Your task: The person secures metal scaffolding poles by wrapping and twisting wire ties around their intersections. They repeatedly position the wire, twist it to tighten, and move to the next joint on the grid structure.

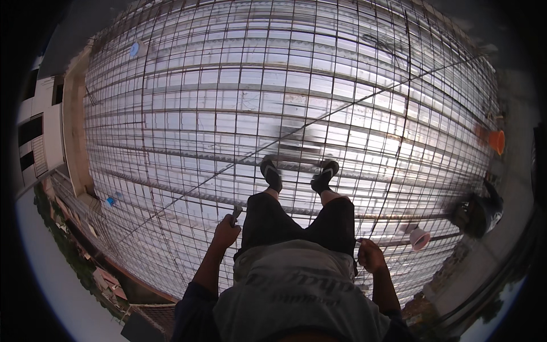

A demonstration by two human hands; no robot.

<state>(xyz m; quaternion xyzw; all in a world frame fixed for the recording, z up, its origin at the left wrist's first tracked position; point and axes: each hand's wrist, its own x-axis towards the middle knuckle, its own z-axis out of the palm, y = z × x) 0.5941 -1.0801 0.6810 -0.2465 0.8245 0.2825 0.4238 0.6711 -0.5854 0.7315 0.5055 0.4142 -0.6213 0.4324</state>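
Note:
I stand on a wide steel rebar grid (239, 114) laid over metal decking, my sandalled feet (296, 174) side by side on the bars. My left hand (226, 232) hangs beside my left thigh, closed around a small dark tool (236, 214) that sticks out above the fist. My right hand (370, 255) hangs at my right hip in a loose fist; whether anything is in it is too small to tell. Black shorts and a grey shirt fill the lower middle.
A pink bucket (420, 238) sits on the mesh to my right. Another person (481, 211) crouches at the right edge. An orange bucket (497, 141) stands further back right. Small blue objects (110, 200) lie at the left edge, beyond which buildings drop away.

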